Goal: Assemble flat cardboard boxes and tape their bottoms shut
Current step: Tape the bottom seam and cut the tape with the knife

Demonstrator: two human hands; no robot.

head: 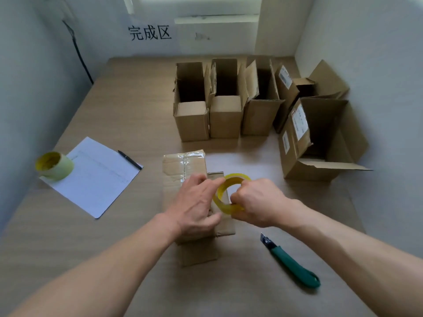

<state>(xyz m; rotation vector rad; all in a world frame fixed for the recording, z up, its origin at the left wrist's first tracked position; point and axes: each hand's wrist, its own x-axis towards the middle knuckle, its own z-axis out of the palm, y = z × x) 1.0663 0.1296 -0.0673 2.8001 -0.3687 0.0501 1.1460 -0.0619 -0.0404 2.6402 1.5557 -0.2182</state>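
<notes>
Two hands at work over one box (183,165) lying on its side mid-tabletop (114,99): the right hand (258,202) has its grip curled round a yellow tape roll (223,191), and the left hand (196,202) rests on the box, fingertips pinching at the roll's edge. Five open boxes (225,117) stand beyond. One spare roll (55,165) sits on one paper sheet (96,177) beside one pen (130,159); one green cutter (290,263) lies right.
</notes>
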